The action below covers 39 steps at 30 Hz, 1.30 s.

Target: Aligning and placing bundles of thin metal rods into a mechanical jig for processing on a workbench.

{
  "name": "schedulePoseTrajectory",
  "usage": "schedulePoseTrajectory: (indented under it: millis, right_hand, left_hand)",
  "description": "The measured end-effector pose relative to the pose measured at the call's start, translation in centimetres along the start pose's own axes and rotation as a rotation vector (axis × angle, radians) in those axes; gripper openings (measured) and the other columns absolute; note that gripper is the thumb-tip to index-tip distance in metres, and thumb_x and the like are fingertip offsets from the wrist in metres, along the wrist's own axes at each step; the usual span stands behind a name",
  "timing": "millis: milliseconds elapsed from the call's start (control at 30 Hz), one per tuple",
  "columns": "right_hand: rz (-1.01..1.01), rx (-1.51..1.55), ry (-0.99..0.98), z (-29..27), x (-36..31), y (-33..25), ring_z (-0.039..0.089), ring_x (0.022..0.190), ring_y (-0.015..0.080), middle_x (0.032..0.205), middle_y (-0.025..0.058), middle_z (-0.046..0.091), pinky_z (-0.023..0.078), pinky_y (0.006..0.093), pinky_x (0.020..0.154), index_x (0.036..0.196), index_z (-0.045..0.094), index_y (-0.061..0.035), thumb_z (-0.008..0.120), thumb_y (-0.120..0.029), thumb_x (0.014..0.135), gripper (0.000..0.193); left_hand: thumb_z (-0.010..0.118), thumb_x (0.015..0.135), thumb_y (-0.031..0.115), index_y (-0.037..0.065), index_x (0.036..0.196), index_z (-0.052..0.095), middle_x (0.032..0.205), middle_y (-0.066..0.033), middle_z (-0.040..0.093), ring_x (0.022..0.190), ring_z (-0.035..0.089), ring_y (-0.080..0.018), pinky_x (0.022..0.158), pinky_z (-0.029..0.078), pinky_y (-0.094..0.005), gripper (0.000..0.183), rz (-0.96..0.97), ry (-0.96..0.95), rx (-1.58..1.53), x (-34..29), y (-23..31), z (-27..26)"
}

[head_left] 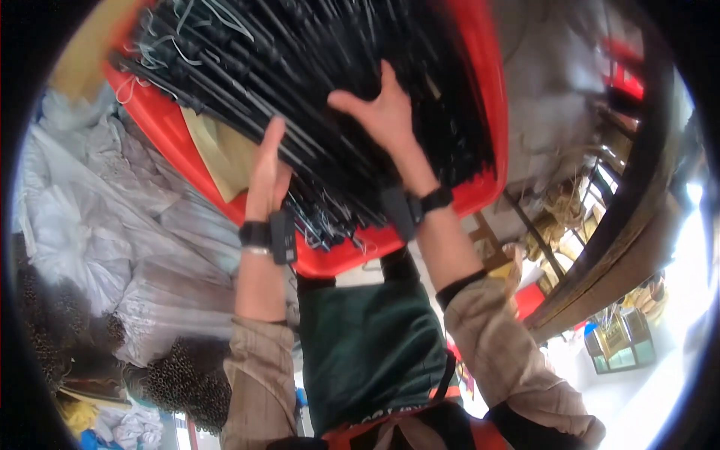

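- Nearest the camera is a dark green apron (367,352) with an orange strap at its lower edge, flanked by two rolled-up beige sleeves (259,375).
- The left hand (266,176) lies flat and open, fingers together, pressed against the near side of a heap of black rods (330,97); a black wrist strap sits just below it.
- The right hand (382,112) is open too, fingers spread, palm down on top of the heap (neither hand has closed around a rod).
- As for progress, the rods are already gathered in a red tub (487,97) and fill it almost to the rim; judging by the flat hands, the sorting or lifting out has hardly begun, and the whole heap is left to handle.
- The rods are thin, long, straight and dull black, lying roughly parallel in a slant across the tub; bits of pale wire or string tangle among them at the near edge and the far left corner.
- A tan sheet of cardboard (217,154) sticks up between rods and tub wall.
- The tub looks like smooth, glossy plastic.
- Beyond, on the left, white woven sacks (97,217) lie crumpled, and dark metal tubes (187,375) show their round ends in bundles.
- Far right, a shelf frame with clutter is too blurred to tell.
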State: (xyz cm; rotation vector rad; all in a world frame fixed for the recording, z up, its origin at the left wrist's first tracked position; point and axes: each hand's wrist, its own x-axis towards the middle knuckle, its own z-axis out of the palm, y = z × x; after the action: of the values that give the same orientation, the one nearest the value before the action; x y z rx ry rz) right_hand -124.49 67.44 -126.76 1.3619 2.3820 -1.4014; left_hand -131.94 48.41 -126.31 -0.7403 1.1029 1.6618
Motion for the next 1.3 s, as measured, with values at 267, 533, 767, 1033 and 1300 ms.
schedulePoseTrajectory:
  millis: [267,533,767,1033,1300]
  right_hand:
    - [0.228,0.240,-0.282,-2.1,2.7,-1.2,0.059,0.120,0.0278,0.128,0.0183,0.062,0.045,0.0350,0.102,0.138,0.046,0.0083,0.087,-0.044,0.068,0.097]
    - [0.199,0.404,-0.261,-1.4,3.8,0.2,0.058,0.117,0.0214,0.122,0.0153,0.065,0.042,0.0331,0.103,0.137,0.047,0.0082,0.087,-0.037,0.071,0.090]
    - [0.127,0.505,-0.310,-0.6,3.6,1.5,0.056,0.115,0.0169,0.125,0.0100,0.062,0.041,0.0307,0.104,0.142,0.046,0.0019,0.088,-0.032,0.070,0.090]
    - [0.102,0.670,-0.453,-1.5,2.5,1.5,0.054,0.118,0.0169,0.128,0.0080,0.060,0.041,0.0290,0.104,0.145,0.042,0.0014,0.092,-0.032,0.063,0.102]
    - [0.091,0.744,-0.555,-2.9,0.9,1.9,0.046,0.129,0.0174,0.141,0.0090,0.050,0.035,0.0289,0.110,0.151,0.031,0.0028,0.097,-0.028,0.053,0.122]
  left_hand:
    - [0.067,0.092,0.043,-0.001,0.148,0.034,0.149,-0.0128,0.044,0.136,0.042,-0.0281,0.115,0.032,-0.0432,0.078,-0.009,-0.049,-0.100,1.2,-1.0,-1.0]
    - [0.069,0.090,0.047,-0.002,0.148,0.033,0.149,-0.0124,0.043,0.137,0.042,-0.0285,0.116,0.031,-0.0433,0.083,-0.037,-0.090,-0.105,0.9,-1.7,-1.9]
    - [0.071,0.086,0.050,-0.003,0.145,0.037,0.146,-0.0143,0.047,0.133,0.046,-0.0296,0.114,0.036,-0.0443,0.086,0.021,-0.064,-0.068,1.7,-2.7,-3.6]
    - [0.064,0.084,0.064,0.003,0.148,0.036,0.151,-0.0127,0.042,0.136,0.042,-0.0325,0.115,0.034,-0.0472,0.093,0.062,-0.251,0.023,0.4,-4.1,-2.3]
    - [0.077,0.077,0.051,-0.001,0.136,0.050,0.132,-0.0115,0.059,0.119,0.058,-0.0281,0.102,0.048,-0.0426,0.084,0.048,-0.150,-0.119,-1.8,-6.4,-1.4]
